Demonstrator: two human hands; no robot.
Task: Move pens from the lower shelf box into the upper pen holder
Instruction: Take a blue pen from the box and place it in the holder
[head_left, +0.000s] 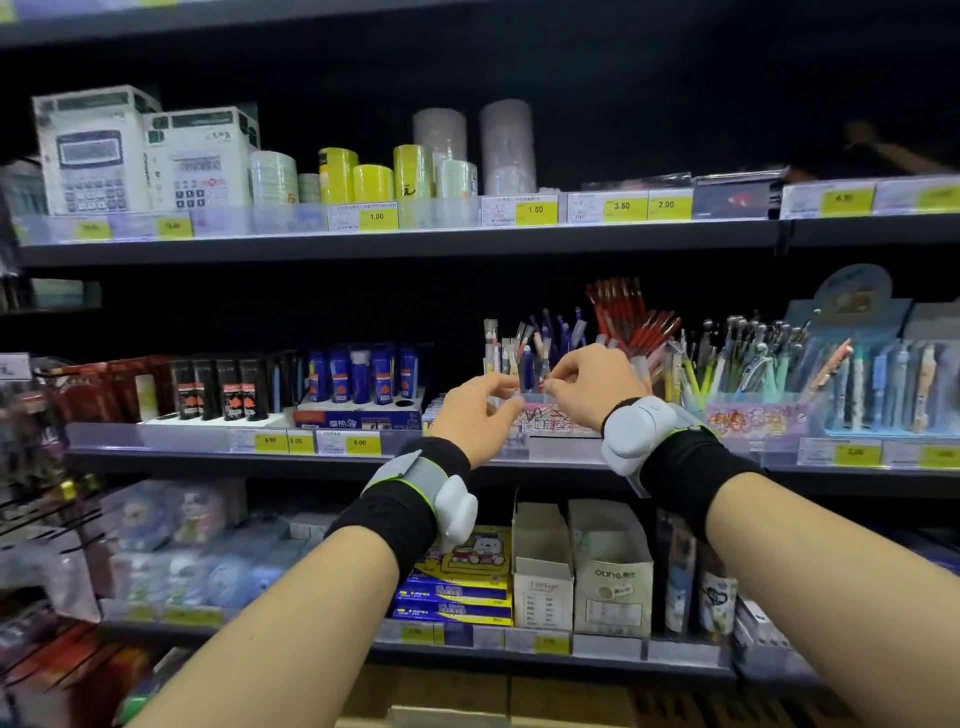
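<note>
Both hands are raised to the middle shelf, in front of the clear pen holder that stands packed with upright pens. The left hand has its thumb and fingers curled toward the holder's front, and the right hand pinches something small and pale between thumb and forefinger just at the holder's front edge; it looks like the end of a pen, but blur keeps me from saying what either hand really grips, so for the left I cannot tell. The box on the shelf below stands open under the right wrist, its contents hidden from this angle. The holder is already crowded, so I judge the main risk is forcing another pen in at a slant: it could wedge against its neighbours, tip the light plastic holder forward off its base, or knock pens into the red pens beside it. A loose fingertip pinch could also let the pen slip and drop behind the shelf's price strip.
</note>
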